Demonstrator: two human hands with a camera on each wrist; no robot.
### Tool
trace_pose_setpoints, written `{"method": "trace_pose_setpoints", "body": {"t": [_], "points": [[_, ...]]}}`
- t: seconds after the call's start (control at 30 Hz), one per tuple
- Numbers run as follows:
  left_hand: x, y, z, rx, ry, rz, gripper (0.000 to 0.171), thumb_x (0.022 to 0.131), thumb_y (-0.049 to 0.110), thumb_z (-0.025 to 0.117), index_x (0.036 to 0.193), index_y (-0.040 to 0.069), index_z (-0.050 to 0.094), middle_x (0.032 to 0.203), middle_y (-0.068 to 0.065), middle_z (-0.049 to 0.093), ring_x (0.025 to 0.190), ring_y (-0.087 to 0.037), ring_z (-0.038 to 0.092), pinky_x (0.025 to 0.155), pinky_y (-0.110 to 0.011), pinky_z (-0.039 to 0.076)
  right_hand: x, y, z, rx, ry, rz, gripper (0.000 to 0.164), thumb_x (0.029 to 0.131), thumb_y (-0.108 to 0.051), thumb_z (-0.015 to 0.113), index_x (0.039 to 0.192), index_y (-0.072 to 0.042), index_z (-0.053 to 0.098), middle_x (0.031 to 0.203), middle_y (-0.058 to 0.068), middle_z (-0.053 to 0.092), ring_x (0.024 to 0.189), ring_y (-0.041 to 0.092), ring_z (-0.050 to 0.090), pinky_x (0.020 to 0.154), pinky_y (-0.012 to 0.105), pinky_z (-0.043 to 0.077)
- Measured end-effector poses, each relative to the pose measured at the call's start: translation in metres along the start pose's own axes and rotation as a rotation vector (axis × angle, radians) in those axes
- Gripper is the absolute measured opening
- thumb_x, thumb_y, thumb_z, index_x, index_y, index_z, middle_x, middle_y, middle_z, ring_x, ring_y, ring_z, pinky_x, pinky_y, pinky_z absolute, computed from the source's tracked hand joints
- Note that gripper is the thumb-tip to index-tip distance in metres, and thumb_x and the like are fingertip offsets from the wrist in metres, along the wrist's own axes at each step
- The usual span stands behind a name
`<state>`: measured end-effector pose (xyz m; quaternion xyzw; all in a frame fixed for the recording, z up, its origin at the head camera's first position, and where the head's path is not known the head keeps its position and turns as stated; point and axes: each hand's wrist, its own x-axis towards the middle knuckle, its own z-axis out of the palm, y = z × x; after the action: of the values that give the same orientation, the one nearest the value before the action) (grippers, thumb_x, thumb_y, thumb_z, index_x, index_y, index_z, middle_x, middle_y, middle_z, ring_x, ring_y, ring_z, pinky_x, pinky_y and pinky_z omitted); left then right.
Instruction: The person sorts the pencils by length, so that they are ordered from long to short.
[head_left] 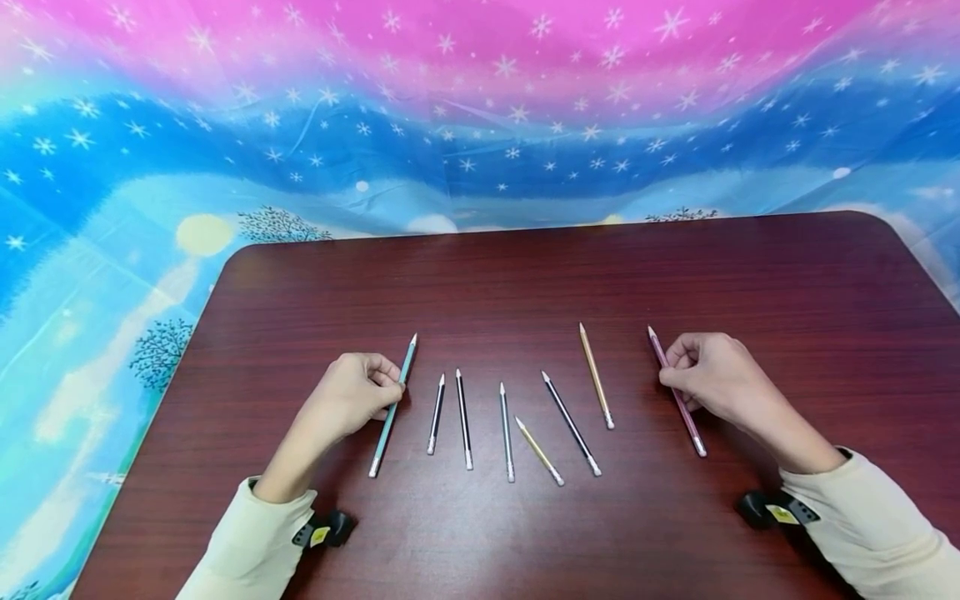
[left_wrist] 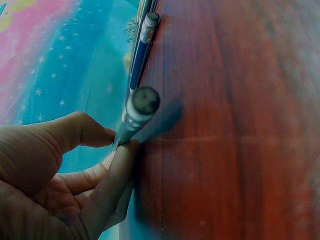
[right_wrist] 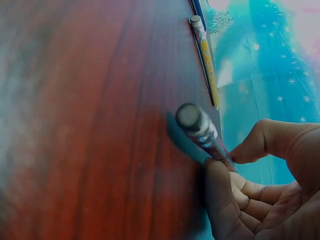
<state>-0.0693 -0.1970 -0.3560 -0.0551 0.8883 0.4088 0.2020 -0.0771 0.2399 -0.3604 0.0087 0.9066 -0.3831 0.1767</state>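
Note:
My left hand (head_left: 352, 392) pinches a teal pencil (head_left: 385, 437) between thumb and fingers, its tip pointing away from me. In the left wrist view the eraser end (left_wrist: 142, 102) of that pencil faces the camera. On the other side, my right hand (head_left: 716, 375) pinches a purple-pink pencil (head_left: 689, 425), whose eraser end (right_wrist: 192, 120) shows large in the right wrist view. Between the hands lie several pencils: a short dark one (head_left: 437, 415) nearest the left hand, and a long yellow-orange one (head_left: 596, 375) nearest the right.
Also on the dark wooden table (head_left: 495, 283) are a black pencil (head_left: 464, 417), a grey-blue pencil (head_left: 507, 433), a short yellow pencil (head_left: 538, 450) and another dark pencil (head_left: 570, 421). A snowflake-patterned cloth (head_left: 480, 108) hangs behind the table.

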Motion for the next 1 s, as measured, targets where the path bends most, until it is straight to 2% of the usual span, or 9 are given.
{"method": "trace_pose_setpoints", "body": {"t": [0.37,0.63,1.0], "points": [[0.002,0.0,-0.007,-0.062,-0.007,-0.019,0.02,0.094,0.005,0.059,0.11,-0.002,0.069,0.084,0.0,0.06,0.074,-0.01,0.065,0.07,-0.029,0.064,0.004,-0.005,-0.002,0.018,0.007,-0.015,0.014,0.091,-0.005,0.068,0.099,0.004,0.062,0.077,0.004,0.063,0.059,0.014,0.063,0.054,0.03,0.059],[0.007,-0.001,-0.013,-0.087,-0.014,-0.014,0.026,0.095,0.003,0.057,0.117,-0.005,0.069,0.092,-0.007,0.069,0.078,-0.011,0.07,0.075,-0.033,0.066,0.009,-0.009,-0.004,0.049,0.002,-0.02,0.016,0.094,-0.005,0.066,0.104,0.007,0.061,0.081,0.005,0.065,0.059,0.012,0.061,0.054,0.03,0.059],[0.019,-0.006,-0.022,-0.202,-0.019,-0.018,0.028,0.099,0.005,0.062,0.124,-0.009,0.065,0.1,-0.01,0.073,0.082,-0.009,0.069,0.077,-0.032,0.066,0.022,-0.035,0.0,0.094,-0.01,-0.042,0.019,0.093,-0.003,0.064,0.108,0.007,0.061,0.083,0.009,0.066,0.063,0.014,0.063,0.058,0.03,0.061]]}}
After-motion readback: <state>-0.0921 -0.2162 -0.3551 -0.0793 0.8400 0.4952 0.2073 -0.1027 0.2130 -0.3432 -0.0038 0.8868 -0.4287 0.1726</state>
